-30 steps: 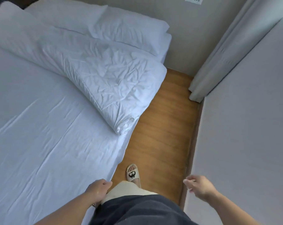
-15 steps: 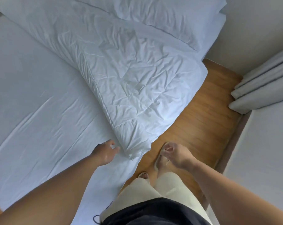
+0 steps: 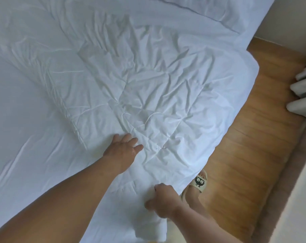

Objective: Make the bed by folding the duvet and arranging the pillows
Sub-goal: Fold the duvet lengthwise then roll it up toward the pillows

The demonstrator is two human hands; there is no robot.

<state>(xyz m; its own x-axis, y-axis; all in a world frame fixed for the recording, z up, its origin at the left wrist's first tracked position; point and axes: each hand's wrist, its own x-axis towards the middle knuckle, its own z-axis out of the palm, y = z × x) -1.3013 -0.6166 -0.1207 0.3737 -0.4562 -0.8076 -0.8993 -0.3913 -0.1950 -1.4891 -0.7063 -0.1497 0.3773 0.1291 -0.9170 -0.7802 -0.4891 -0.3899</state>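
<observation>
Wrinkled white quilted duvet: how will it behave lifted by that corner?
Likely floppy: the white quilted duvet is creased all over, its edge drooping. Probably light for its bulk: the right hand bunches its corner alone. May slide on the smooth white sheet, though the left hand rests on it.

Two hands at work: one left hand [image 3: 124, 149], one right hand [image 3: 163, 199]. One duvet [image 3: 157, 85], lying under both. One pillow [image 3: 218, 9] shows, far beyond the left hand. One slipper [image 3: 199, 181], just beside the right hand. One curtain [image 3: 303, 95], well off to that hand's right.
</observation>
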